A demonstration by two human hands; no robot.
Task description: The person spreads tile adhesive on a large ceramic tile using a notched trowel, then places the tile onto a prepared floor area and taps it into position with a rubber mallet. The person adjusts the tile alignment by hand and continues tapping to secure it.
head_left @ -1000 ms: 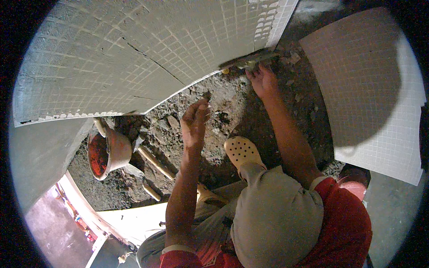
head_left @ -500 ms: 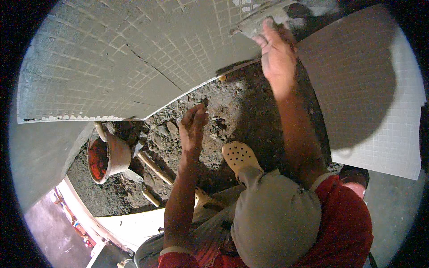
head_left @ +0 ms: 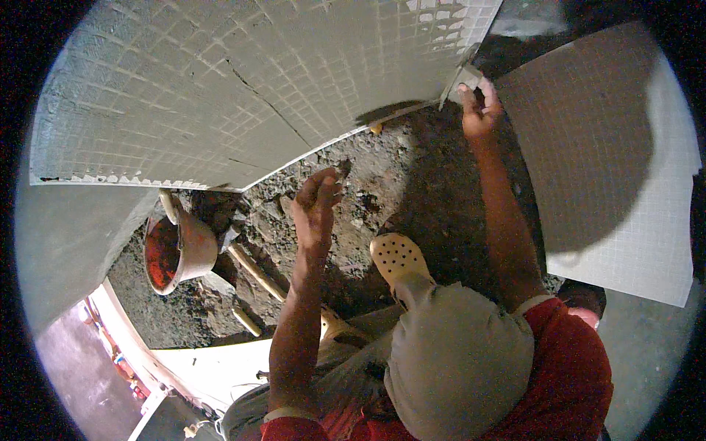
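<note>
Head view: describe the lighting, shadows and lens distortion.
Head view: dim warm light; a dark shadow falls across the white tiled panel on the right; the straight edge of the large tiled slab bows toward the black fisheye rim; the rubble ground lies in shade; the right hand is slightly soft.

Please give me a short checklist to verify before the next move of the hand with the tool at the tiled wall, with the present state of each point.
1. Right hand grips the tool: ok, fingers closed around it.
2. Tool meets the tiled wall at its edge: cannot tell, contact is too small to see.
3. Left hand is free: ok, it holds nothing and hangs over the rubble.
4. Bucket within reach: ok, it stands left of the left hand.
5. Footing: cannot tell, the perforated clog rests on loose rubble.
6. Wall surface sound: not ok, a crack runs across the tiles.
</note>
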